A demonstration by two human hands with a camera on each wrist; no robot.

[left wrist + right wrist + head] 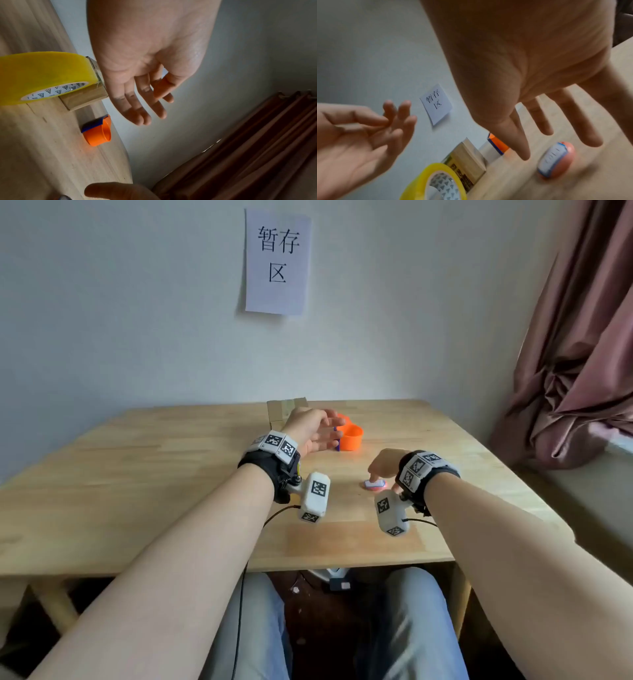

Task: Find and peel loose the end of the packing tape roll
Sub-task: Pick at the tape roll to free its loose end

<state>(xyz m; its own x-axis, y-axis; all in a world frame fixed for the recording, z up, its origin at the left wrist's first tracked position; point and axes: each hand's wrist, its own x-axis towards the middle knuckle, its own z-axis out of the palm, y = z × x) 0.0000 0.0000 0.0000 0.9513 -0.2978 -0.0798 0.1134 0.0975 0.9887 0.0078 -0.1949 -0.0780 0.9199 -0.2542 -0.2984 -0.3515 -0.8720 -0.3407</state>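
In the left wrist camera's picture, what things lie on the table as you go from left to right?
Yellow tape roll → cardboard box → orange cup with a blue strip. The open left hand hangs above them, holding nothing.

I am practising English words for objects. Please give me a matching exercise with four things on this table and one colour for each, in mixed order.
Things:
1. tape roll
2. cardboard box
3. plastic ring
4. sheet on the wall

Colours:
a. white with black characters
b. orange with a blue strip
c. yellow
d. brown

Pairs: 1-c, 2-d, 3-b, 4-a
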